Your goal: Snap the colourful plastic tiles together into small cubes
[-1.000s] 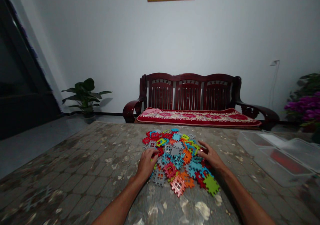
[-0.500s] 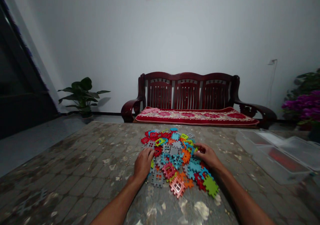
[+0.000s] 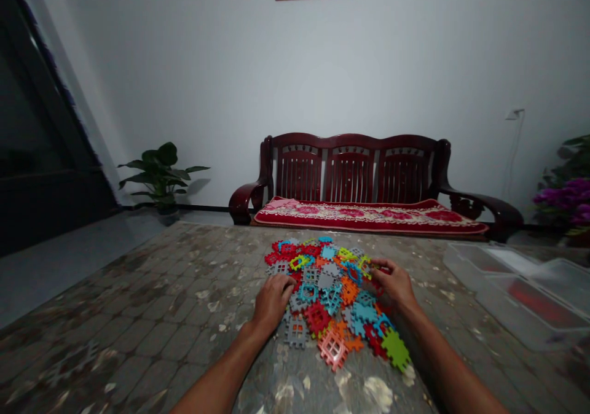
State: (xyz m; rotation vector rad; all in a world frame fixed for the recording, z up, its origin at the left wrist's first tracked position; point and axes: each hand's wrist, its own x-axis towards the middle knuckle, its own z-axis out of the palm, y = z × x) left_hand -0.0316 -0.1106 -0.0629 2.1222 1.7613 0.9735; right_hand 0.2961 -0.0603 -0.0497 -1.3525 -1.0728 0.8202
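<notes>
A heap of flat, colourful interlocking plastic tiles [image 3: 332,291] lies on the stone-patterned table [image 3: 161,316]. My left hand [image 3: 271,300] rests palm down on the heap's left edge, fingers curled over the tiles there. On the right side of the heap, my right hand [image 3: 393,283] has its fingers bent over red and green tiles; what they grip, if anything, is hidden. A salmon tile [image 3: 332,349], a grey tile [image 3: 296,333] and a green tile [image 3: 395,347] lie nearest me.
Clear plastic boxes and lids [image 3: 516,291] sit on the table at the right. Beyond the table stands a dark wooden bench [image 3: 364,183] with a red cushion. A potted plant [image 3: 161,174] is at the left, purple flowers [image 3: 560,196] at the right.
Both hands have shifted slightly further into the heap, the right one moving up along its right side. The view has drifted a little.
</notes>
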